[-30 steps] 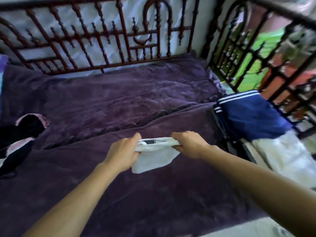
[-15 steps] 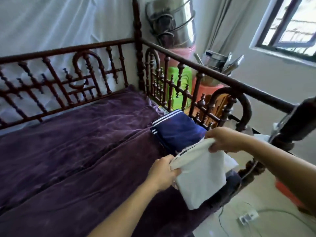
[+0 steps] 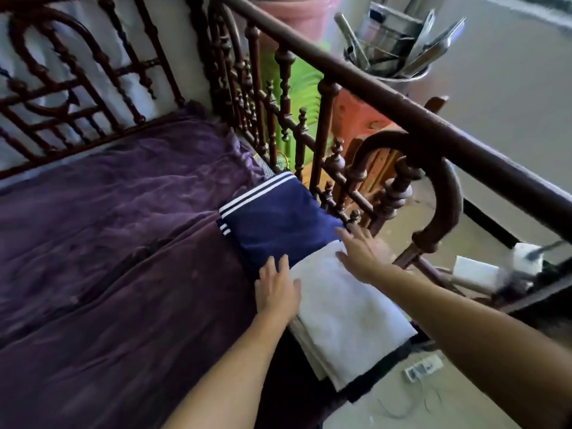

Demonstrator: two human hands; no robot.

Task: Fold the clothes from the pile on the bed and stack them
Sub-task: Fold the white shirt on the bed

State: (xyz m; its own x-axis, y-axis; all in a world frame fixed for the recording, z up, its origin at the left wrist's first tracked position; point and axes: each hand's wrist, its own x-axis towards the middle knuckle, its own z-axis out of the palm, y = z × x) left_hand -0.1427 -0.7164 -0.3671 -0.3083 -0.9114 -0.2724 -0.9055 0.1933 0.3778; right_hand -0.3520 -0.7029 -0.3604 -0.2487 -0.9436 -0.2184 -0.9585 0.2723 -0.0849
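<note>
A white folded cloth (image 3: pixel 346 314) lies flat and smooth at the right edge of the bed with the purple fuzzy blanket (image 3: pixel 108 243). Both hands are flat with straight fingers: the left hand (image 3: pixel 277 289) rests on the cloth's left edge, and the right hand (image 3: pixel 362 255) presses its far end. Just behind the cloth, touching it, lies a folded dark blue garment with white stripes (image 3: pixel 278 224), beside the dark wooden bed rail (image 3: pixel 402 106).
</note>
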